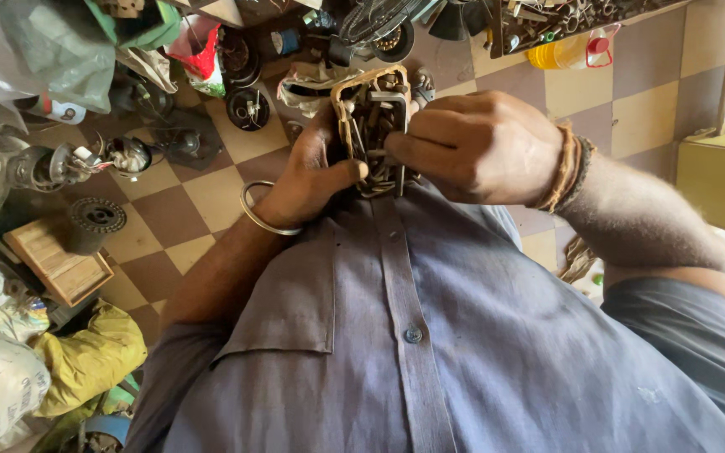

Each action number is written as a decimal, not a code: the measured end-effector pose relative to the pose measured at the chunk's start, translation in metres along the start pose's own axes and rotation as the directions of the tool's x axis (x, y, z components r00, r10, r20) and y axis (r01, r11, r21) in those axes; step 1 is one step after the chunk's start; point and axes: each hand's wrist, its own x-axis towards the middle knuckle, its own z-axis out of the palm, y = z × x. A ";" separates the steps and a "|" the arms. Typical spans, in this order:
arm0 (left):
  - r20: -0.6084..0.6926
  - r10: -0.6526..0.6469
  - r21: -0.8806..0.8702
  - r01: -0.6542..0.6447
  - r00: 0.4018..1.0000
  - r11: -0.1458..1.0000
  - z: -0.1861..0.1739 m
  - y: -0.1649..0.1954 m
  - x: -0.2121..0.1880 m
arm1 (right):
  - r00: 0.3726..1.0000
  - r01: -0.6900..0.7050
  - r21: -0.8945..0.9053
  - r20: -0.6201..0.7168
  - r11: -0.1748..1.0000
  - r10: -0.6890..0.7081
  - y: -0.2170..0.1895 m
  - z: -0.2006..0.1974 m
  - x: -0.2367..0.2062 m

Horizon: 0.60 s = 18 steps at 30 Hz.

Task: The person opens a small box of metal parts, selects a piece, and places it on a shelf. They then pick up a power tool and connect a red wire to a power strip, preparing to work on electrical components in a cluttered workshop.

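Tin (371,84) w/ bolts, left hand (312,172) holding, right hand (476,147) picking inside

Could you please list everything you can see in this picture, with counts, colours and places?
Small tray of metal bolts: one, tan, centre, held against the chest.
Checkered floor: brown and cream tiles.
Wooden box: one, light brown, left.
Black spool: one, beside the box.
Yellow jug: one, red cap, top right.
Yellow cloth: one, lower left.
Fan motors and parts: several, dark, upper left.
Shirt: blue-grey, buttoned.
Left hand: steel bangle, gripping the tray.
Right hand: corded wristbands, fingers in the bolts.
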 end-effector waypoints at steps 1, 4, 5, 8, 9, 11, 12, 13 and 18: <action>-0.002 0.003 -0.003 -0.003 1.000 1.000 0.000 0.000 0.000 | 1.000 0.010 -0.001 0.006 1.000 -0.010 0.000 0.001 0.001; -0.014 -0.027 -0.016 0.027 1.000 1.000 -0.001 0.001 -0.002 | 0.999 0.002 -0.012 0.041 1.000 -0.002 -0.001 0.004 0.005; -0.018 -0.043 -0.021 0.042 0.999 0.999 -0.001 0.002 -0.002 | 0.997 -0.029 -0.028 0.066 0.999 0.031 0.000 0.004 0.005; 0.029 -0.003 -0.023 0.004 1.000 1.000 0.000 0.004 -0.001 | 0.995 -0.075 -0.030 0.069 0.997 0.077 0.000 0.000 0.004; 0.034 0.003 -0.040 -0.002 0.999 0.999 0.000 0.004 -0.001 | 0.995 -0.077 -0.028 0.058 0.997 0.078 0.001 -0.002 0.004; 0.034 0.009 -0.075 -0.007 0.999 0.997 0.001 0.004 -0.002 | 0.994 -0.073 -0.008 0.080 0.997 0.073 0.000 -0.003 0.007; 0.029 0.002 -0.075 0.000 1.000 0.997 0.002 0.004 -0.002 | 0.993 -0.075 0.004 0.095 0.997 0.075 -0.002 -0.004 0.007; 0.027 -0.002 -0.074 0.004 1.000 0.997 0.002 0.003 -0.003 | 0.990 -0.084 0.005 0.115 0.996 0.083 -0.004 -0.004 0.007; 0.007 -0.002 -0.030 0.003 1.000 1.000 0.000 0.002 -0.006 | 0.969 -0.131 -0.001 0.212 0.991 0.128 -0.008 -0.003 0.012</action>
